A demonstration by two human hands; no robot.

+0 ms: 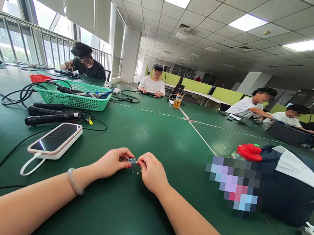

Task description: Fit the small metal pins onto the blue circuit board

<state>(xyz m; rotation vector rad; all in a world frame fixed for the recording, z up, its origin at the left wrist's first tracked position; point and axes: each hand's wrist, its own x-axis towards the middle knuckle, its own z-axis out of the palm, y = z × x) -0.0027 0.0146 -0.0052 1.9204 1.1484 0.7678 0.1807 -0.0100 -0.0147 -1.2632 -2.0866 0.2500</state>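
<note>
Between thumb and fingers, my left hand grips a small circuit board just above the green table. My right hand is closed in a pinch at the board's right end; whatever its fingertips hold is too small to make out. Below the fingers lie a tiny dark piece and a small light-coloured cylindrical piece. A pale bangle circles my left wrist.
Left of my hands lie a phone with a looped strap, black stick-like tools, cables and a green basket. A dark bag and a red-lidded container stand right. Several people sit around the table.
</note>
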